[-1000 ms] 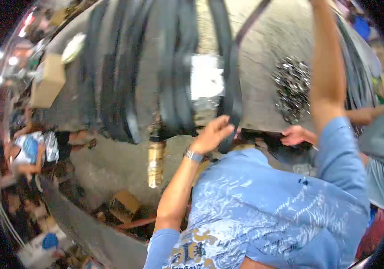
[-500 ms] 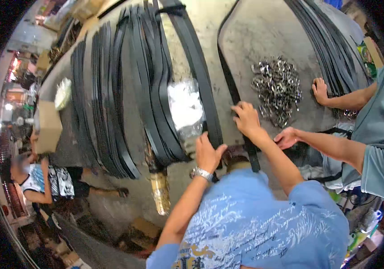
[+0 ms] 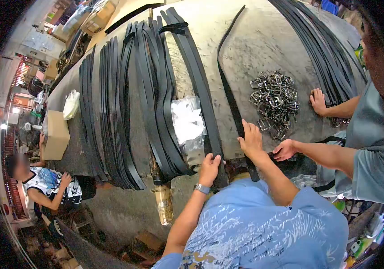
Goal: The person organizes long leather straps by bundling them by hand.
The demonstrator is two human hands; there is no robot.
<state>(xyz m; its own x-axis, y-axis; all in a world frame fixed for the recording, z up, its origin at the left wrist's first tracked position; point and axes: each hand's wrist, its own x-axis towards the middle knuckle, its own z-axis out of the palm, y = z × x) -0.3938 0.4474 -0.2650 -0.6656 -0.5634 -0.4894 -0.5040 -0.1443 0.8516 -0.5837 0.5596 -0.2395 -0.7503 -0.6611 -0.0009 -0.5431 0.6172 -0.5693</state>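
Observation:
My left hand (image 3: 210, 170) is closed at the near end of a stack of black belt straps (image 3: 196, 74), thumb and fingers on the strap edge. To its right, my right hand (image 3: 251, 140) has its fingers curled on a single black belt strap (image 3: 229, 85), which runs away from me across the table. The strap's near end hangs below that hand, by my blue shirt. Just right of my right hand lies a pile of shiny metal belt buckles (image 3: 276, 102). A clear plastic bag (image 3: 187, 120) with white contents rests left of the strap stack.
More bundles of black straps (image 3: 111, 107) lie on the worn table (image 3: 255, 27). A co-worker in grey at right has one hand (image 3: 320, 102) by another strap bundle (image 3: 322, 54). Another person (image 3: 55, 186) is at far left near a cardboard box (image 3: 56, 135). A tape-wrapped pole end (image 3: 163, 204) juts out.
My left hand has moved to the end of the strap stack and its fingers have closed there. My right hand has slid slightly nearer along its strap. The whole view has shifted a little.

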